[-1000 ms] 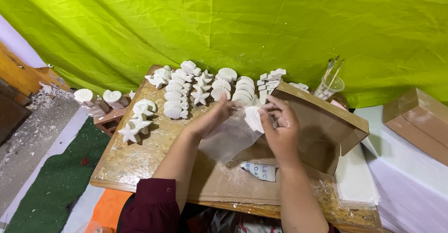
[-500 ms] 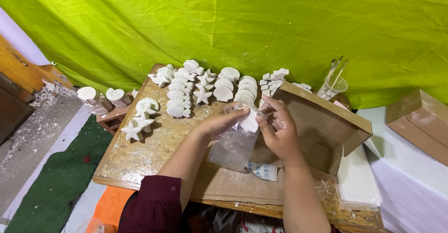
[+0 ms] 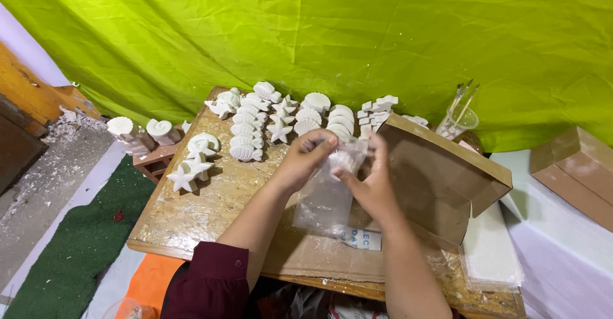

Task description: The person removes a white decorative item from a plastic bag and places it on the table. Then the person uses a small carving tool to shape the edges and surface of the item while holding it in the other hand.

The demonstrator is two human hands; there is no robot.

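The left hand (image 3: 305, 157) and right hand (image 3: 370, 182) meet at frame centre, fingers pinched shut on the top of a clear plastic bag (image 3: 324, 199), which hangs below and between them over the wooden board (image 3: 191, 213). White plaster shapes (image 3: 281, 120) lie just above; an open cardboard box (image 3: 440, 178) sits right.

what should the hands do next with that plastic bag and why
Probably ease the white piece deeper into the clear bag: the left hand and right hand pinch the bag's top, and the piece sits near the mouth.
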